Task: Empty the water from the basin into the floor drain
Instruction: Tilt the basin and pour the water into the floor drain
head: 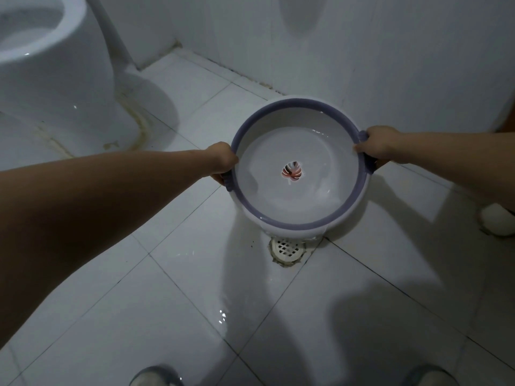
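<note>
A round white basin point(281, 107) with a purple rim and a small leaf picture on its bottom is held above the tiled floor. Clear water lies in it. My left hand point(223, 160) grips the purple handle on its left side. My right hand point(376, 146) grips the handle on its right side. The basin tips slightly toward me, its near edge low. Just below that near edge the white floor drain grate point(287, 248) sits in the floor, its far part hidden by the basin.
A white toilet point(55, 79) stands at the left. White tiled walls meet the floor right behind the basin. A wet streak point(223, 316) shines on the tiles near me. My shoe tips point(154, 377) show at the bottom edge. A white object point(498, 221) sits at the right.
</note>
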